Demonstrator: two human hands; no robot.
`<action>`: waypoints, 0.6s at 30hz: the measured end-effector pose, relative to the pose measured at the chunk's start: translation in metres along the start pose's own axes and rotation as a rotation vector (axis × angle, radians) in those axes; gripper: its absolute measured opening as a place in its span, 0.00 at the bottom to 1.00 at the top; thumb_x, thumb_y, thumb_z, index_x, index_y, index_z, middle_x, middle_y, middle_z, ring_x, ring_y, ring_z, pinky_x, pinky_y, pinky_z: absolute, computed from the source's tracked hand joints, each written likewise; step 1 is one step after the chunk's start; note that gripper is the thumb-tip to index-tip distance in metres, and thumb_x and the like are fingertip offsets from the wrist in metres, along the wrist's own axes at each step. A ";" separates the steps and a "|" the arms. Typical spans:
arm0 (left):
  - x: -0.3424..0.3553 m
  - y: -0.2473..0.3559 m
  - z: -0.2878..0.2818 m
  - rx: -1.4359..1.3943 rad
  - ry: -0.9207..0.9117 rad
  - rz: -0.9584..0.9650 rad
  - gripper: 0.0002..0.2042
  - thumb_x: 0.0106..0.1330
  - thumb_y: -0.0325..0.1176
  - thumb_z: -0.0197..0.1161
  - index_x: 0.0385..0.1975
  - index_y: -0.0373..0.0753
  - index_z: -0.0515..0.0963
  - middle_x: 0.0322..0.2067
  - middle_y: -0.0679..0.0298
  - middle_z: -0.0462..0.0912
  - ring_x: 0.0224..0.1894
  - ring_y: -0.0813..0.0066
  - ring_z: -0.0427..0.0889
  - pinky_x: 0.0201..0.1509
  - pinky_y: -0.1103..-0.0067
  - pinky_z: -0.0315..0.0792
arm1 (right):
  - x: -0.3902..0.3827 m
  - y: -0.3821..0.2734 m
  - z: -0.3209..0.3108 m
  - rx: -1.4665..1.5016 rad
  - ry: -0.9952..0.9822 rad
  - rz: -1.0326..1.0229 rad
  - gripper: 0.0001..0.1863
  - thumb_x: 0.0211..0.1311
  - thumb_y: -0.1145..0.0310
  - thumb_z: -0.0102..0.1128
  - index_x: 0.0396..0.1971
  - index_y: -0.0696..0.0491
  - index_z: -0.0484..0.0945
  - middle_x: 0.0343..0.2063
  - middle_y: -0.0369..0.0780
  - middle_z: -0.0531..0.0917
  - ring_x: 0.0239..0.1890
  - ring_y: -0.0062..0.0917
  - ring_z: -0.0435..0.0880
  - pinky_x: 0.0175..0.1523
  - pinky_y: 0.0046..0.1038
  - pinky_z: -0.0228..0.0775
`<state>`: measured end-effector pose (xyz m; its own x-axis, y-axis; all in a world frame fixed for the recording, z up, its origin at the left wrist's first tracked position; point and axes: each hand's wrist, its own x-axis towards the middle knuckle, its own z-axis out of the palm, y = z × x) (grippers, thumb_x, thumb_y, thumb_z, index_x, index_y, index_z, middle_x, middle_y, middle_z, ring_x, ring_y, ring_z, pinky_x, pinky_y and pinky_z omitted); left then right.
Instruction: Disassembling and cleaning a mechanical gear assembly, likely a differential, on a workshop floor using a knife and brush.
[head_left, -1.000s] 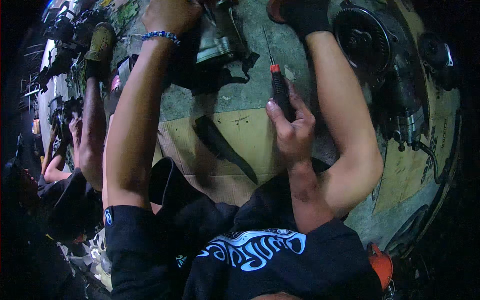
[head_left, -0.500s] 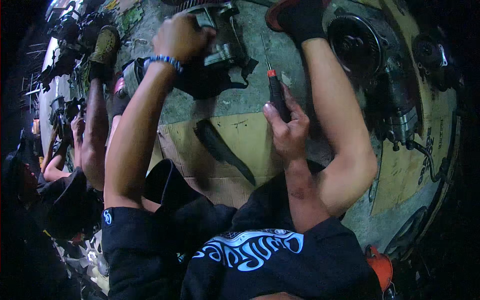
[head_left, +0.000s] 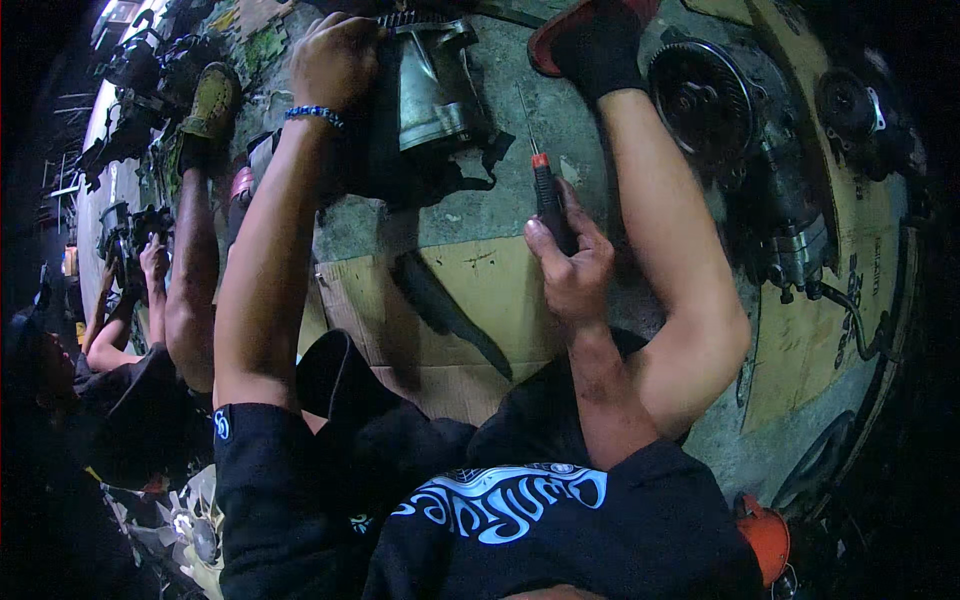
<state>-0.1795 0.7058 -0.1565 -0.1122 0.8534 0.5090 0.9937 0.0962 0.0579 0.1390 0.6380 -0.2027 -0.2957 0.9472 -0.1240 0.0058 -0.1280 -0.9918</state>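
A grey metal gear housing [head_left: 437, 85] stands on the floor in front of me, with a toothed gear [head_left: 410, 18] along its far rim. My left hand [head_left: 337, 60], with a blue beaded bracelet at the wrist, is at the left end of that gear. Its fingers are curled, and whatever they may hold is hidden. In my right hand [head_left: 578, 262] is a screwdriver [head_left: 550, 200] with a black and red handle. Its thin shaft points up and away from me, to the right of the housing and apart from it. Dark cloth or rubber lies under the housing.
Flattened cardboard [head_left: 480, 270] covers the floor between my legs, with a dark strip [head_left: 450, 310] on it. To the right stands a gearbox [head_left: 790, 190] with a large ring gear [head_left: 700, 100]. A person [head_left: 100, 390] sits at the left. An orange-red object [head_left: 762, 540] is at the lower right.
My left hand has moved left, off the top of the housing to its left edge, uncovering more of the metal. The right hand and screwdriver have shifted slightly down.
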 end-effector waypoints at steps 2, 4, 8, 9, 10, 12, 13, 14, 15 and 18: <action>-0.002 -0.006 0.005 -0.065 0.013 -0.023 0.07 0.56 0.33 0.62 0.32 0.44 0.84 0.36 0.61 0.83 0.42 0.59 0.80 0.48 0.68 0.73 | -0.002 0.003 0.001 0.014 -0.012 0.021 0.27 0.56 0.72 0.62 0.56 0.64 0.70 0.36 0.34 0.78 0.37 0.16 0.74 0.47 0.19 0.67; -0.004 -0.011 0.005 -0.023 0.033 0.112 0.08 0.55 0.33 0.62 0.33 0.44 0.84 0.36 0.63 0.83 0.42 0.60 0.80 0.48 0.70 0.73 | -0.004 0.001 0.003 0.027 -0.025 0.047 0.27 0.56 0.72 0.62 0.56 0.64 0.70 0.37 0.34 0.78 0.37 0.15 0.74 0.47 0.19 0.67; -0.002 -0.005 0.002 -0.010 0.013 0.162 0.11 0.53 0.29 0.62 0.37 0.42 0.82 0.39 0.60 0.81 0.44 0.57 0.79 0.46 0.69 0.75 | -0.004 -0.010 0.006 -0.006 -0.048 0.062 0.26 0.57 0.74 0.60 0.56 0.65 0.70 0.38 0.39 0.80 0.38 0.17 0.76 0.47 0.20 0.69; 0.000 0.002 0.000 0.011 0.001 0.187 0.11 0.53 0.28 0.63 0.37 0.42 0.81 0.38 0.60 0.81 0.44 0.58 0.79 0.46 0.71 0.75 | -0.005 -0.010 0.006 -0.005 -0.046 0.072 0.26 0.57 0.75 0.60 0.56 0.65 0.70 0.37 0.38 0.80 0.36 0.16 0.76 0.45 0.19 0.69; 0.000 0.005 -0.001 0.032 -0.011 0.211 0.11 0.53 0.28 0.63 0.37 0.41 0.81 0.37 0.61 0.81 0.43 0.59 0.79 0.45 0.72 0.75 | -0.005 -0.008 0.007 -0.008 -0.047 0.073 0.26 0.57 0.75 0.60 0.56 0.65 0.70 0.37 0.38 0.80 0.36 0.16 0.76 0.45 0.19 0.69; 0.002 0.004 0.003 -0.021 -0.084 0.146 0.11 0.56 0.32 0.62 0.40 0.45 0.81 0.43 0.60 0.79 0.49 0.57 0.76 0.50 0.68 0.71 | -0.006 -0.002 0.009 0.040 -0.043 0.067 0.26 0.56 0.76 0.60 0.56 0.64 0.70 0.36 0.37 0.80 0.35 0.15 0.75 0.45 0.18 0.69; 0.002 0.002 0.002 -0.071 -0.157 0.083 0.12 0.59 0.35 0.60 0.42 0.49 0.82 0.49 0.60 0.78 0.54 0.56 0.73 0.55 0.64 0.68 | -0.005 -0.001 0.010 0.039 -0.049 0.067 0.26 0.56 0.76 0.60 0.56 0.64 0.70 0.36 0.37 0.80 0.35 0.15 0.75 0.45 0.18 0.69; 0.001 0.001 0.001 -0.068 -0.156 0.077 0.12 0.59 0.35 0.60 0.42 0.49 0.82 0.49 0.60 0.78 0.54 0.56 0.73 0.55 0.64 0.68 | -0.005 -0.001 0.011 0.054 -0.051 0.066 0.26 0.56 0.76 0.60 0.56 0.64 0.70 0.37 0.38 0.80 0.37 0.16 0.76 0.45 0.19 0.69; 0.006 0.017 -0.008 -0.070 -0.160 0.044 0.10 0.52 0.35 0.62 0.33 0.43 0.81 0.40 0.57 0.80 0.48 0.55 0.76 0.51 0.64 0.70 | -0.006 0.002 0.011 0.062 -0.043 0.071 0.26 0.56 0.76 0.60 0.57 0.64 0.70 0.38 0.39 0.81 0.38 0.17 0.77 0.46 0.19 0.69; 0.022 0.030 -0.007 -0.147 -0.138 0.122 0.08 0.45 0.34 0.63 0.23 0.39 0.81 0.31 0.57 0.81 0.40 0.56 0.77 0.46 0.66 0.72 | -0.005 0.007 0.015 0.025 -0.014 0.009 0.26 0.55 0.77 0.59 0.56 0.63 0.71 0.41 0.42 0.82 0.42 0.20 0.78 0.49 0.21 0.70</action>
<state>-0.1517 0.7241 -0.1379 0.0194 0.9169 0.3986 0.9880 -0.0786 0.1328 0.1264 0.6276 -0.2087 -0.3092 0.9418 -0.1322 -0.0155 -0.1440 -0.9895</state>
